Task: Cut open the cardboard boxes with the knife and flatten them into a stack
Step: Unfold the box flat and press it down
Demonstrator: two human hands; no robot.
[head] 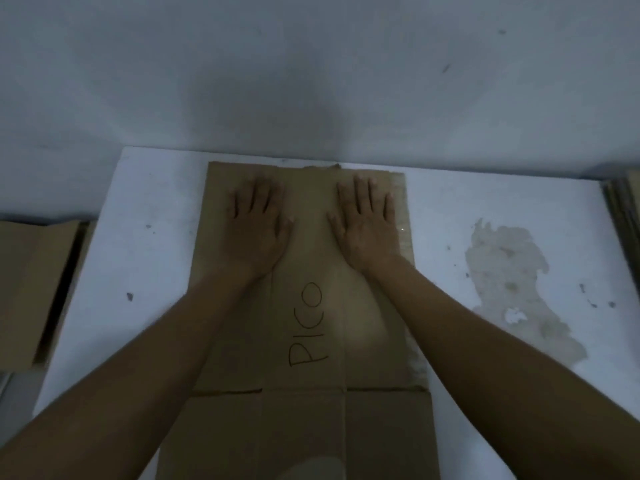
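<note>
A flattened brown cardboard box [308,424] lies lengthwise on the white table [145,258], with "PICO" handwritten on its middle panel. My left hand [258,225] lies palm down on the far left part of the cardboard, fingers straight. My right hand [365,225] lies palm down on the far right part, fingers straight and spread. Both hands press flat near the far edge of the cardboard. No knife is in view.
More brown cardboard [33,289] lies at the left, partly off the table's left edge. Edges of stacked cardboard [623,209] show at the far right. A large brownish stain [512,282] marks the table on the right. A pale wall [311,71] stands directly behind.
</note>
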